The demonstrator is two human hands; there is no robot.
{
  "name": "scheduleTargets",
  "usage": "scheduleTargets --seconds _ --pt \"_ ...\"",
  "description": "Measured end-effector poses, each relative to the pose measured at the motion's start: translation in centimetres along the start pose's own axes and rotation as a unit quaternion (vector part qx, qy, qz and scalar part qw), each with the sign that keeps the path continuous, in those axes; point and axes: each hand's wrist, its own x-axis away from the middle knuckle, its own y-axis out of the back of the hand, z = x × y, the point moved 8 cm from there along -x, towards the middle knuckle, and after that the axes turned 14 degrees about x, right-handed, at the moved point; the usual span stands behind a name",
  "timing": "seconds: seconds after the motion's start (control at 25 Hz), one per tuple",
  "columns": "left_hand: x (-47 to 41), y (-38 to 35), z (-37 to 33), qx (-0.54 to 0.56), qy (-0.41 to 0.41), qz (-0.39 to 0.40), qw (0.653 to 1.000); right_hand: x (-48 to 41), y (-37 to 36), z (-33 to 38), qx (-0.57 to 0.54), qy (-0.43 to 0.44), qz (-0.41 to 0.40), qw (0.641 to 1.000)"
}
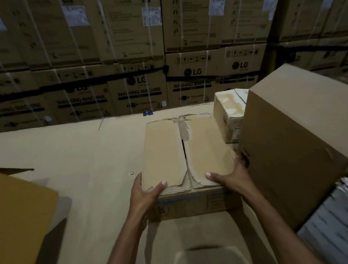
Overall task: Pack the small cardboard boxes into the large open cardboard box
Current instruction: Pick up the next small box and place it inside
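A small cardboard box point(170, 152) with torn top flaps lies in the middle of the view on a cardboard-covered surface point(79, 153). My left hand point(146, 194) grips its near left corner, thumb on top. My right hand point(230, 177) grips its near right corner, thumb on the flap. Behind it to the right sits another small box point(228, 108) with a torn pale top. At the left edge, a yellowish-brown cardboard flap point(18, 216) shows; the box it belongs to is out of view.
A big closed cardboard box point(294, 145) stands close on the right, touching my right hand's side. A wall of stacked washing-machine cartons point(137, 73) rises behind. Grey-white ribbed material point(339, 224) lies at lower right. A pale rounded object point(208, 259) is at the bottom.
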Motion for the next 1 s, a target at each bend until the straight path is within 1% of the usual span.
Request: scheduleTargets --seconds 0.12,0.2,0.32,0.48,0.6,0.72,0.8,0.88,1.0 --pt "5.5 4.2 -0.1 0.025 -0.016 -0.029 0.999 6.9 -0.3 0.1 -0.029 0.044 -0.013 0.999" --pt "9.1 6.8 0.0 0.021 -0.026 -0.042 0.999 11.7 -0.7 -0.5 -0.045 0.072 -0.024 0.996" --pt "13.7 10.0 0.0 0.024 -0.044 -0.045 0.998 17.7 -0.5 -1.0 -0.054 0.107 -0.045 0.992" --pt "17.1 12.5 -0.4 0.066 -0.045 -0.042 0.996 23.5 2.1 2.4 -0.096 0.178 -0.057 0.978" --pt "18.6 13.2 0.6 0.127 0.002 -0.069 0.99 25.6 4.1 6.8 -0.056 0.248 -0.09 0.963" --pt "20.0 13.8 1.5 0.193 0.035 -0.092 0.976 26.9 5.0 9.8 0.002 0.268 -0.104 0.958" --pt "20.5 13.9 1.5 0.234 0.051 -0.078 0.968 27.4 5.2 10.7 0.009 0.274 -0.095 0.957" --pt "21.1 13.8 0.9 0.263 0.058 -0.045 0.962 28.2 5.8 11.0 0.001 0.28 -0.093 0.956" --pt "22.6 14.0 -1.3 0.284 0.039 0.002 0.958 30.1 7.3 10.7 -0.035 0.282 -0.094 0.954"
